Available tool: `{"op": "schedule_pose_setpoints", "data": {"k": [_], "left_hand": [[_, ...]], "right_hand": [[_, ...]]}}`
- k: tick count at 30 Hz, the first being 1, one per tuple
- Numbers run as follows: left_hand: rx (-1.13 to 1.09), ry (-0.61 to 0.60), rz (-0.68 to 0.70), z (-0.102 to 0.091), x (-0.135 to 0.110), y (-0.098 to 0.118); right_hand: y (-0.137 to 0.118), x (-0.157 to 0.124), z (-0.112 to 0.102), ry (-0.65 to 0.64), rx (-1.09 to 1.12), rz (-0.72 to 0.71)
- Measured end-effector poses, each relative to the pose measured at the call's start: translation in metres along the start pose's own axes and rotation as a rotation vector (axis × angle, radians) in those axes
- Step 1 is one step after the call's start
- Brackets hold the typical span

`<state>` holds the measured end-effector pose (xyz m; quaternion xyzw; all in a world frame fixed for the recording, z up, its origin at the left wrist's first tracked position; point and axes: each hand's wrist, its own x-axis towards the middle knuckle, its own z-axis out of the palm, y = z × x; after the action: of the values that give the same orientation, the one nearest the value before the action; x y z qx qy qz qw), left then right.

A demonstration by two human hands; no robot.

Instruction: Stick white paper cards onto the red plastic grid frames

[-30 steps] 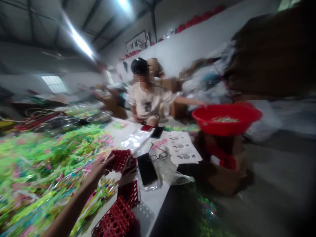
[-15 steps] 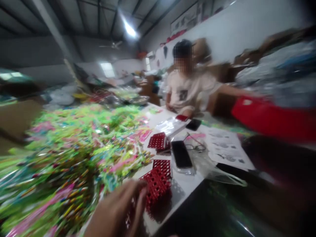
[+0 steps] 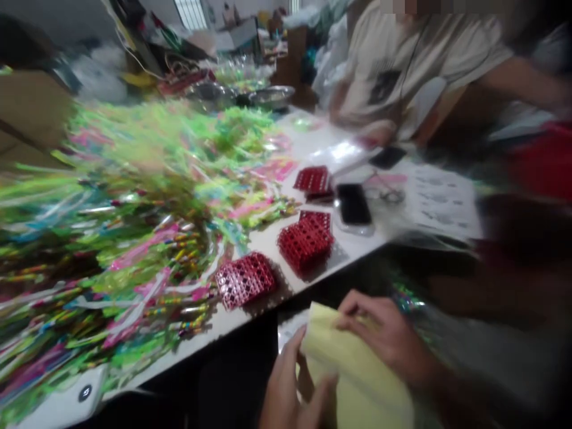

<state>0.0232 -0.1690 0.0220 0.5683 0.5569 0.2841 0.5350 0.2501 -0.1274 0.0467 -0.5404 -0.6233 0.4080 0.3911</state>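
Both hands are together on one yellow sheet (image 3: 361, 393), which is in front of the person, just off the near side of the table (image 3: 264, 239). Right hand (image 3: 386, 328) is nearly closed, its fingertips pinching the upper right border of the sheet. Left hand (image 3: 283, 390) is half open and curved; it holds the left border, with the thumb lying over the yellow face. Whether the sheet is paper or cloth, I cannot tell. A small white piece (image 3: 288, 333) shows behind its upper left corner, partly hidden.

Between the hands and the slanting table edge there is a dark gap, so the fingers are apart from the table. Close to this edge lies a red perforated piece (image 3: 245, 280), and to its right a red stack (image 3: 306, 241); a narrow white strip of table separates them. Farther back is another red piece (image 3: 313, 179), and beside it a black phone (image 3: 353, 204). A printed paper (image 3: 440, 199) reaches the right side. On the left, a large heap of bright strips (image 3: 156, 137) spreads almost to the near edge. Across the table sits a co-worker (image 3: 393, 77) in a pale shirt.
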Motion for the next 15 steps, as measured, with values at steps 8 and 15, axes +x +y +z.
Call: {"op": "schedule_pose_setpoints", "data": {"k": [8,15], "left_hand": [[-0.303,0.221,0.157,-0.034,0.018,0.031],[0.166,0.484,0.742,-0.06,0.024,0.024]], "right_hand": [[-0.049,0.009,-0.028,0.044,-0.255,-0.33],[-0.05,-0.031,-0.024,0.298,-0.454,-0.69]]}}
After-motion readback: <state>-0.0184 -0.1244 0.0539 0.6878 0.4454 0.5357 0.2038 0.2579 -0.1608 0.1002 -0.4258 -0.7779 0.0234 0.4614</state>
